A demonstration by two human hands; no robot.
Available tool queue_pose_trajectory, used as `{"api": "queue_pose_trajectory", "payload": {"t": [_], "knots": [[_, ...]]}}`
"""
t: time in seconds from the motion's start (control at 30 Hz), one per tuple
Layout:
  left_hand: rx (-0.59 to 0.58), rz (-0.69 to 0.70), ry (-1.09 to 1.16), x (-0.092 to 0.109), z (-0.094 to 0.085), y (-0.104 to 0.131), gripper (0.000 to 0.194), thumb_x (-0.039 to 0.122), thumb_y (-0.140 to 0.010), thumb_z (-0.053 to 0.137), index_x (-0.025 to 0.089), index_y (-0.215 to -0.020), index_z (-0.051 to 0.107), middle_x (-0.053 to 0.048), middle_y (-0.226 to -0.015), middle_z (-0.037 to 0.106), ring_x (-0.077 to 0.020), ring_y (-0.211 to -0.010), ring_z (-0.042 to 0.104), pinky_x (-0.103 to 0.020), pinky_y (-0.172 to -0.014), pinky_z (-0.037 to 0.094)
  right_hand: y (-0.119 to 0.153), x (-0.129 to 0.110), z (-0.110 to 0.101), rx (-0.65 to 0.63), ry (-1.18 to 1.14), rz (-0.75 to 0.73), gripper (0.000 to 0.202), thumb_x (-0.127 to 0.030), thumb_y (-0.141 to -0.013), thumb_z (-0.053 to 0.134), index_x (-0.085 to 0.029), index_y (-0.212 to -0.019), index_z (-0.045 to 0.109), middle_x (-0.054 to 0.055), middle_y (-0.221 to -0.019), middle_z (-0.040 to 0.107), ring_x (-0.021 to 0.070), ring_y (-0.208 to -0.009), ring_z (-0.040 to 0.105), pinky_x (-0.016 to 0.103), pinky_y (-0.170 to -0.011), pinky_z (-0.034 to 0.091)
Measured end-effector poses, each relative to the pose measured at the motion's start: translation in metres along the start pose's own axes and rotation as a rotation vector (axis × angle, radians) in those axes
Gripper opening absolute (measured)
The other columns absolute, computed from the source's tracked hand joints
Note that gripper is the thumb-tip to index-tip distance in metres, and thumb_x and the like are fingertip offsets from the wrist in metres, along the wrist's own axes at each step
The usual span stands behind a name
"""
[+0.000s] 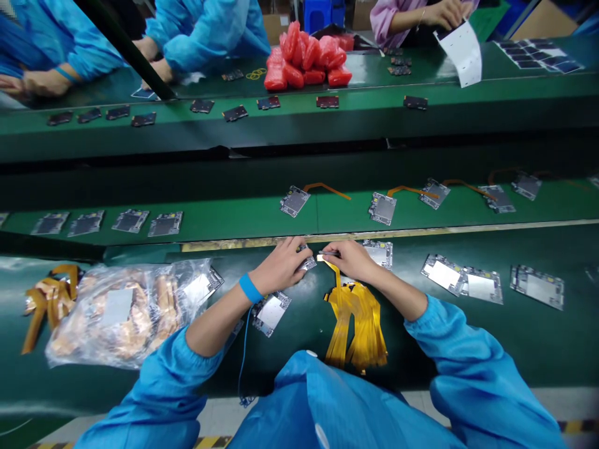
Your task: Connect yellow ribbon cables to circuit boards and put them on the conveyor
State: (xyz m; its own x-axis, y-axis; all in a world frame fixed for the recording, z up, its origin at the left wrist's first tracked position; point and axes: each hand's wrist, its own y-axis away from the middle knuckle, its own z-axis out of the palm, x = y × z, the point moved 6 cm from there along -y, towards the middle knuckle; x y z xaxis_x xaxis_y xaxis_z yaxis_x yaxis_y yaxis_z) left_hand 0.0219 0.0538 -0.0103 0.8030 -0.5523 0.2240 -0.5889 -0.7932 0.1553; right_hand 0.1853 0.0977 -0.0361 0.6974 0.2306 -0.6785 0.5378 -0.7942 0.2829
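Observation:
My left hand, with a blue band on its wrist, grips a small circuit board at the table's far edge. Just right of it, my right hand pinches a dark, slim tool beside the pale end of an orange ribbon cable. Below that hand lies a bundle of yellow-orange ribbon cables. One board rests under my left wrist, and another lies partly behind my right hand.
Clear plastic bag of copper-coloured parts at left, beside loose cables. Several boards lie at right. Boards, some with cables, sit on the green belt. Beyond are red bundles and other people's hands.

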Motion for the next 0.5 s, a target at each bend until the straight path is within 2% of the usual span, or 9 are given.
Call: {"api": "queue_pose_trajectory", "payload": {"t": [0.1,0.2,0.5], "knots": [[0.025,-0.058,-0.059,0.001,-0.001,0.009,0.036,0.024,-0.089,0.065,0.018,-0.125,0.061,-0.018,-0.136,0.051,-0.0352,-0.122,0.049,-0.049,-0.098,0.048,-0.006,-0.001,0.0,0.017,0.039,0.037,0.018,-0.031,-0.096,0.068,-0.025,-0.11,0.079,0.002,-0.105,0.082,0.0215,-0.097,0.072,0.028,-0.076,0.043],[-0.002,-0.101,-0.089,0.002,0.001,0.014,0.032,0.026,-0.091,0.064,0.017,-0.122,0.062,-0.019,-0.134,0.053,-0.0358,-0.12,0.051,-0.051,-0.098,0.047,-0.009,-0.001,0.001,0.027,0.077,0.068,0.017,-0.032,-0.094,0.071,-0.026,-0.109,0.078,0.002,-0.103,0.081,0.0219,-0.098,0.073,0.027,-0.074,0.043],[0.004,-0.105,-0.037,0.002,0.004,0.014,0.029,0.021,-0.092,0.061,0.016,-0.121,0.065,-0.02,-0.135,0.053,-0.0352,-0.119,0.052,-0.05,-0.099,0.047,-0.011,-0.001,0.002,0.009,0.142,0.064,0.015,-0.033,-0.096,0.068,-0.028,-0.103,0.08,0.001,-0.101,0.082,0.0215,-0.095,0.072,0.026,-0.07,0.041]]}}
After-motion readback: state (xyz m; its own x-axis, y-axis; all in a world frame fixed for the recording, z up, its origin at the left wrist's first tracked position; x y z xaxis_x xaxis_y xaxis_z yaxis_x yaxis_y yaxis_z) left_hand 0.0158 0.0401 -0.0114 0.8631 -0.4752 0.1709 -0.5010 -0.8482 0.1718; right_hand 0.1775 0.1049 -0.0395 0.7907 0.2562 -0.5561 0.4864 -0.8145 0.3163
